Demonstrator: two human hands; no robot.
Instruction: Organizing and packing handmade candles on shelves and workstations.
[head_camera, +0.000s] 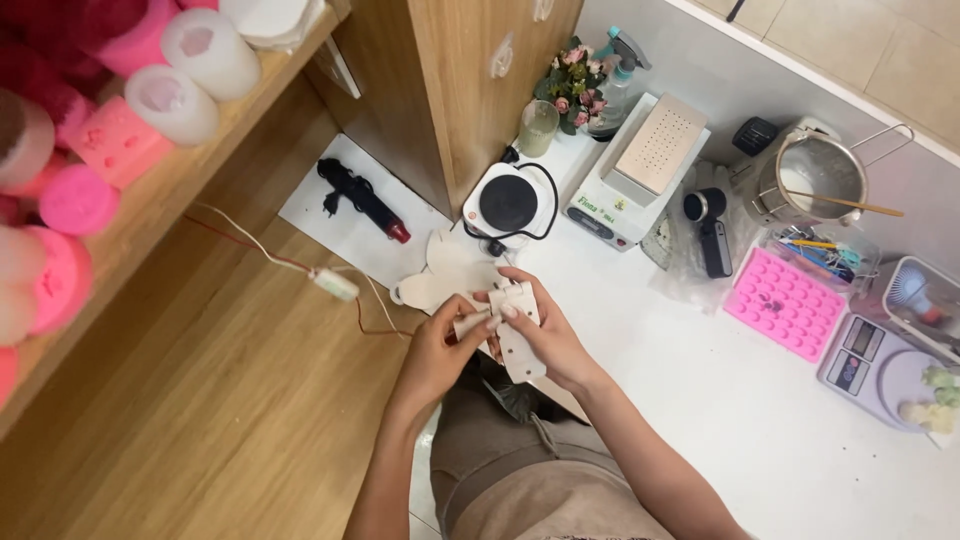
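Both hands meet over the table's (760, 430) near left edge, clamped on a white mould (517, 335): the left hand (440, 350) pinches its left side, the right hand (545, 340) grips it from the right. Just beyond lie pale flat pieces (445, 270) and a small hotplate (507, 203). Toward the right edge sit a pink tray (785, 303), a metal pot (815, 175) and a scale (880, 370).

Hotplate (508, 203) on desk (720, 420) behind hands; machine (640, 170) right of it; pot (810, 178) further right; mould tray (786, 303) before pot; scale (880, 365) right of tray.
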